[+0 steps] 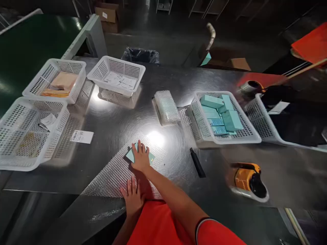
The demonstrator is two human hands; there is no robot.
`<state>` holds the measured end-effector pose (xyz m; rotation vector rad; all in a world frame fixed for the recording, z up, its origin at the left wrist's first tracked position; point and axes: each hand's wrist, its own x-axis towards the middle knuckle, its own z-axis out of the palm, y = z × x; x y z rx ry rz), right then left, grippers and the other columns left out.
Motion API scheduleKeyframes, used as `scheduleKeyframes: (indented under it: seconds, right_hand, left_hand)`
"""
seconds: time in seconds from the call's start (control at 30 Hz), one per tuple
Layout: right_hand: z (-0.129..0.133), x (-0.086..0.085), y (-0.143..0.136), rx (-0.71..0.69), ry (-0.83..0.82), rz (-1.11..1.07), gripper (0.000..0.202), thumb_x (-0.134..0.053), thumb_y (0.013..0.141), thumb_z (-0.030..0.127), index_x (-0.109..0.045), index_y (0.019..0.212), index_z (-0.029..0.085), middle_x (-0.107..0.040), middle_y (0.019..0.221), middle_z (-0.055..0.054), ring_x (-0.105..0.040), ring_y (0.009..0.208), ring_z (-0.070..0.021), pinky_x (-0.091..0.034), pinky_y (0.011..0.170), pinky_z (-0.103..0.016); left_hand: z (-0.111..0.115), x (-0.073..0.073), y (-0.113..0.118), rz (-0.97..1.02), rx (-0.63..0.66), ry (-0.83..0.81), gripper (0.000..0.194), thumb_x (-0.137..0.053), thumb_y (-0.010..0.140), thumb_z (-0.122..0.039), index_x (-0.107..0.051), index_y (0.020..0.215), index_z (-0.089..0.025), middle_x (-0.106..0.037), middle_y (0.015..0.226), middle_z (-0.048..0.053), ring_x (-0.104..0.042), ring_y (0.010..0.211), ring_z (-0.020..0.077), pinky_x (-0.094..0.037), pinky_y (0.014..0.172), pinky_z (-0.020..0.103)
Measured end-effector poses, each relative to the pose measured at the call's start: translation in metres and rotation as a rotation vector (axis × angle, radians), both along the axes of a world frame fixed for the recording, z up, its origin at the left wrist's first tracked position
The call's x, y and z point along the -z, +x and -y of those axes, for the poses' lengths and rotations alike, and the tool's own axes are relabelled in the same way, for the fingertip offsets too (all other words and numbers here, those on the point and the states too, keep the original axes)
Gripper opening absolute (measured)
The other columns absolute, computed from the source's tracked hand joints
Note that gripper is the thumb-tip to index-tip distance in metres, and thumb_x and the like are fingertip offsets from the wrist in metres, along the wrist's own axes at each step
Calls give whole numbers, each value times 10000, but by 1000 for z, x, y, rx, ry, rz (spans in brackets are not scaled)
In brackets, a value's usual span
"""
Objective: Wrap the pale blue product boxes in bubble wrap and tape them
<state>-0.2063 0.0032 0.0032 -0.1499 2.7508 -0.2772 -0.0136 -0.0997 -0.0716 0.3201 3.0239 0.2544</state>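
A sheet of clear bubble wrap [109,178] lies on the metal table and hangs over its front edge. On the sheet rests a small mint-green box [151,157], partly covered by my right hand [141,158], whose spread fingers lie over it. Closer to me, my left hand [133,197] is flat on the bubble wrap with its fingers apart. Farther back sits a bubble-wrapped bundle [167,107]. A black cutter-like tool [197,163] lies to the right of my hands.
At right, a white basket [245,137] holds several mint-green boxes [221,114]. A tape dispenser [246,180] stands nearer. White baskets [120,63] with papers and envelopes are at the left, beside a printed label [82,136]. A green conveyor belt [33,44] runs beyond.
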Motion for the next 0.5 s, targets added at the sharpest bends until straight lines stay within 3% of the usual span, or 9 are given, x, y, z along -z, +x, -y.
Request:
scheduleKeyframes:
  seconds: [0.1, 0.2, 0.27, 0.33, 0.4, 0.5]
  right_hand:
    - [2, 2, 0, -13, -28, 13, 1141, -661, 685, 599, -24, 1540, 192, 65, 1607, -190, -18, 1455, -433, -51, 1114, -645]
    - [-7, -3, -4, 6, -141, -30, 1125, -570, 722, 703, -50, 1535, 124, -29, 1602, -219, -41, 1458, -416, -79, 1126, -629]
    - [-26, -8, -11, 101, -194, -128, 864, -436, 871, 593, -123, 1526, 125, -186, 1584, -195, -156, 1448, -361, -153, 1136, -572]
    - [-54, -11, -19, 235, -167, -166, 587, -325, 960, 378, -247, 1492, 143, -367, 1506, -161, -317, 1379, -298, -266, 1107, -480]
    - [-82, -10, -28, 330, -104, -111, 481, -329, 953, 242, -379, 1419, 133, -491, 1386, -164, -445, 1262, -279, -374, 1010, -409]
    - [-111, -3, -37, 364, -58, -27, 404, -465, 913, 244, -501, 1300, 132, -549, 1271, -176, -534, 1112, -282, -437, 858, -359]
  left_hand:
    - [8, 2, 12, -9, 109, 14, 521, -489, 887, -381, -467, 1398, -281, -462, 1471, 149, -394, 1356, 377, -189, 1072, 737]
    - [14, -21, -7, -39, 138, 61, 507, -481, 898, -357, -475, 1396, -260, -441, 1486, 148, -404, 1348, 344, -289, 1080, 648]
    - [13, -44, -37, -78, 77, 75, 514, -465, 911, -317, -454, 1412, -205, -419, 1494, 166, -396, 1351, 322, -317, 1099, 565]
    - [8, -66, -70, -138, 79, 69, 498, -452, 918, -294, -472, 1398, -162, -411, 1484, 200, -398, 1344, 328, -308, 1109, 544]
    - [1, -81, -101, -162, 131, 59, 498, -449, 921, -299, -463, 1403, -174, -429, 1473, 191, -395, 1350, 323, -296, 1119, 540]
    - [-8, -89, -129, -98, 281, 23, 564, -494, 904, -320, -378, 1453, -265, -392, 1517, 131, -374, 1367, 332, -256, 1125, 602]
